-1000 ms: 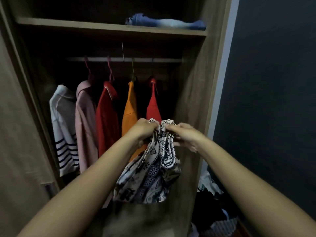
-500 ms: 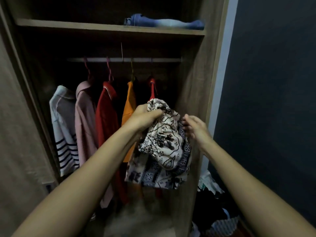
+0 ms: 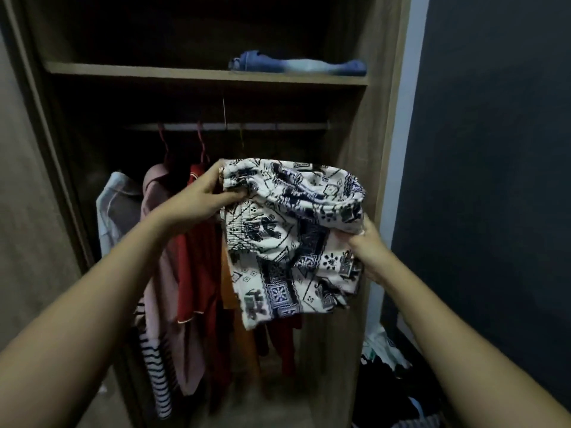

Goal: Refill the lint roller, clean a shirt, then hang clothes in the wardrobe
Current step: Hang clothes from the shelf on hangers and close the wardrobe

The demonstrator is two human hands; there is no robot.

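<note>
I hold a white garment with a dark blue print (image 3: 290, 242) bunched up in front of the open wooden wardrobe (image 3: 380, 125). My left hand (image 3: 204, 199) grips its upper left edge. My right hand (image 3: 367, 245) grips its right side from underneath, partly hidden by the cloth. Behind it, on the rail (image 3: 228, 127), hang a striped white shirt (image 3: 120, 211), a pink garment (image 3: 157, 230), a red shirt (image 3: 200, 257) and an orange one (image 3: 228, 291), mostly covered by the garment I hold.
Folded blue jeans (image 3: 296, 64) lie on the shelf (image 3: 123, 71) above the rail. A heap of clothes (image 3: 392, 387) sits on the floor at the lower right, beside a dark wall (image 3: 494, 149). The wardrobe door (image 3: 24, 180) stands open at left.
Both hands have lifted the printed garment from waist height up to the level of the hanging clothes and spread it wider. The view has tilted upward, and my right hand has retaken its grip.
</note>
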